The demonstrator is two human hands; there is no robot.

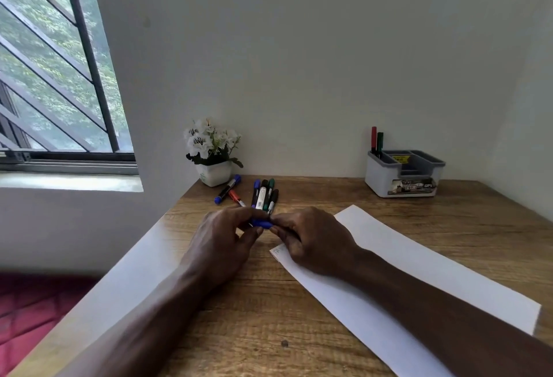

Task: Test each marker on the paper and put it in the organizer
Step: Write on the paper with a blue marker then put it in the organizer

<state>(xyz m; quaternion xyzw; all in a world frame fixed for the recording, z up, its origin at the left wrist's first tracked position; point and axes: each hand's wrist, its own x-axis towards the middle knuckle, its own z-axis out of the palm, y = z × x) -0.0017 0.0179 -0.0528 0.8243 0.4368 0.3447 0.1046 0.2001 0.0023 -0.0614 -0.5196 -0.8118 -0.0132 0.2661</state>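
1. Head view: our left hand (pixel 221 237) and right hand (pixel 311 237) both pinch a blue marker (pixel 262 223) over the desk (pixel 254 317).
2. Paper (pixel 434 266) lies under our right forearm; organizer (pixel 386 177) stands beyond.

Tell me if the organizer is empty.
Not empty. The organizer holds a red marker and a green marker, upright in its left end compartment.

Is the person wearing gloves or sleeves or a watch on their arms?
No gloves. The left hand and right hand are bare, with no rings that I can see. The left forearm and right forearm are bare too: no sleeves, watch or bracelet show in the picture.
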